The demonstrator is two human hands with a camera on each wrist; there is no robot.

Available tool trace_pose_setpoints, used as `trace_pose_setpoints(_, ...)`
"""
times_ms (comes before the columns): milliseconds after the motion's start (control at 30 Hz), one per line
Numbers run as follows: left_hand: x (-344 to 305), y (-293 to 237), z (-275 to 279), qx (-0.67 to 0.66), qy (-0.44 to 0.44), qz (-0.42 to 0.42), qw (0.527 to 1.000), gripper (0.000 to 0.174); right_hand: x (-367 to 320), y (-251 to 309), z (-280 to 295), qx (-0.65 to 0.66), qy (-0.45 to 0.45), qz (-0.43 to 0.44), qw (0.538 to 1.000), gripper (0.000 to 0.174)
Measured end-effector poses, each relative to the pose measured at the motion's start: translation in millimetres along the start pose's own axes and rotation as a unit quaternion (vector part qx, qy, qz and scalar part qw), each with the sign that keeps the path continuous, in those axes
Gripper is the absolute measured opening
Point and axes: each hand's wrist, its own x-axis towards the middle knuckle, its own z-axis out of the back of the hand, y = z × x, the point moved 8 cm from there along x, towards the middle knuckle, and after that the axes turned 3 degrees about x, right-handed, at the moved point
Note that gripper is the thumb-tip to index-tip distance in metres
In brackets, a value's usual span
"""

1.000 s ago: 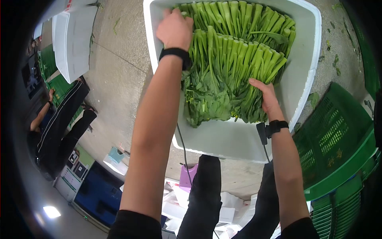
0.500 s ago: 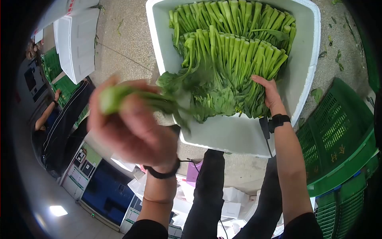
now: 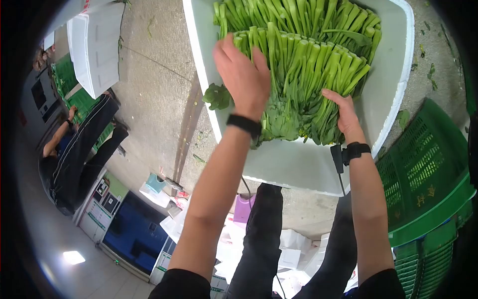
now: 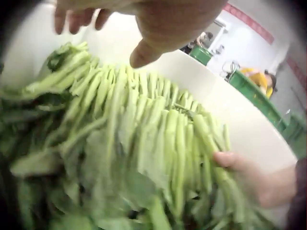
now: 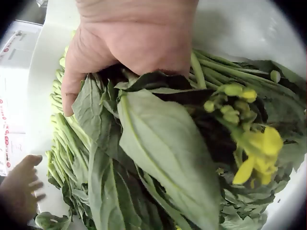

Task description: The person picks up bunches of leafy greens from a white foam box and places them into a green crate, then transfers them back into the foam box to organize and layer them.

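Leafy choy sum (image 3: 318,60) with pale cut stems lies in rows inside a white foam box (image 3: 294,167). My left hand (image 3: 242,74) is over the left end of the front row, fingers extended and thumb apart; the left wrist view shows nothing in its grasp. Beside it, a leaf (image 3: 217,97) overlaps the box's left rim. At the row's right end my right hand (image 3: 344,113) grips the choy sum, thumb across the stems and other fingers hidden behind. Broad leaves and yellow flowers (image 5: 261,153) fill the right wrist view below that hand.
Green plastic crates (image 3: 423,172) stand to the right of the box. Another white foam box (image 3: 94,52) is at the far left, near a person in dark trousers (image 3: 82,149). A purple object (image 3: 243,208) and white scraps lie by my legs. Leaf bits dot the floor.
My left hand lifted choy sum from the box's upper left and swung it out to the left, then came back over the box with its fingers loosened. My right hand keeps its grip.
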Motion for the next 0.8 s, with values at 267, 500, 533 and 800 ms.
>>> trace_pose_setpoints(267, 21.9, 25.0, -13.4, 0.0, 0.133, 0.113, 0.985, 0.044, 2.7, -2.8, 3.0, 0.016, -0.004, 0.003, 1.0, 0.06)
trace_pose_setpoints(500, -79.4, 76.3, -56.1, -0.206, 0.224, 0.37, 0.877, 0.085, 3.4, -4.9, 3.9, 0.008, -0.004, -0.009, 1.0, 0.061)
trace_pose_setpoints(533, -76.1, 67.4, -60.9, -0.321, 0.243, 0.401, 0.823, 0.091, 3.4, -6.0, 3.9, 0.007, -0.003, -0.01, 1.0, 0.061)
trace_pose_setpoints(800, -80.2, 60.9, -66.4, -0.108, 0.269, 0.349, 0.891, 0.089, 1.4, -21.4, 20.9, 0.079, -0.019, -0.002, 0.997, 0.052)
